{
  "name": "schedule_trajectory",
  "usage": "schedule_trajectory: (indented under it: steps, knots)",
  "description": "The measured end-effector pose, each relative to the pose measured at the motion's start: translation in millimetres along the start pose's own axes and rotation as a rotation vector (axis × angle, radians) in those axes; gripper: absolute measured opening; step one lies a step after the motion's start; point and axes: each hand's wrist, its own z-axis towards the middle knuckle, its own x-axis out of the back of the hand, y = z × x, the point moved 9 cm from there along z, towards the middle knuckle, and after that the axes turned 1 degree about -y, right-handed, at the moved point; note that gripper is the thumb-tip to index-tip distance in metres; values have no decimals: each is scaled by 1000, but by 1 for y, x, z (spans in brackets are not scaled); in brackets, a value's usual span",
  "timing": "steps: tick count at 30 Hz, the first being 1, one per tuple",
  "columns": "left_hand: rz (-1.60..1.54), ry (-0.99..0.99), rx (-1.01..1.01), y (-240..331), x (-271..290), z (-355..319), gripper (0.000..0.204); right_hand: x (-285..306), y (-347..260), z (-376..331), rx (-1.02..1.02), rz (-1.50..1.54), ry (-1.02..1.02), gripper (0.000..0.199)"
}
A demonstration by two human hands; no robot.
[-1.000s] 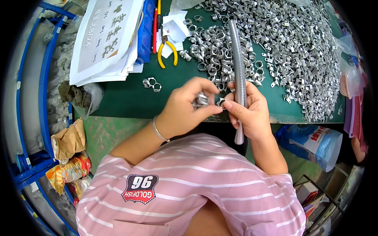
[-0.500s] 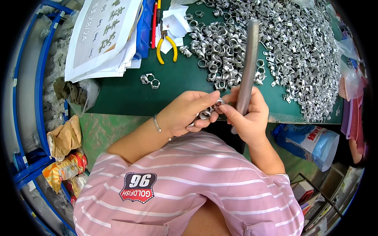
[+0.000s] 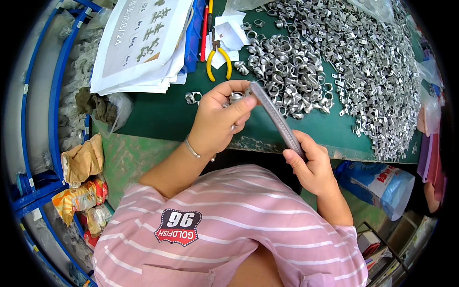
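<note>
My left hand [image 3: 220,115] is raised over the table's near edge, its fingers curled round several metal rings [image 3: 235,97], partly hidden by the thumb and fingers. My right hand [image 3: 311,165], lower and to the right, grips the thick end of a grey ring mandrel [image 3: 277,119]. The mandrel slants up and left, and marks run along its length. Its far tip meets the left thumb and fingertips; whether a ring sits on it is hidden. Beyond the hands lies a heap of silvery rings [image 3: 291,71]. A few loose rings [image 3: 192,98] rest left of my left hand.
Small metal tabs [image 3: 382,62] cover the right of the green table [image 3: 158,112]. Yellow-handled pliers [image 3: 210,68], a red pen [image 3: 204,33], a blue tray [image 3: 195,40] and papers [image 3: 138,52] lie at left. A blue shelf rack [image 3: 55,86] stands left; a blue-white sack [image 3: 377,184] lies right.
My right hand has moved down, away from my left hand, and the mandrel has swung from nearly upright to slanting left. My left hand has risen, bringing its fingers to the mandrel's tip.
</note>
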Motion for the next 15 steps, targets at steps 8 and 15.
schedule_trajectory:
  steps: [8, 15]
  knots:
    - [39, 31, -100, 11, 10, 3, 15, 7, 1, -3, 5, -42, 18, 30]
    - [134, 23, -98, 16, 0, 6, 14, 7, -5, 1, 37, -174, 20, 31]
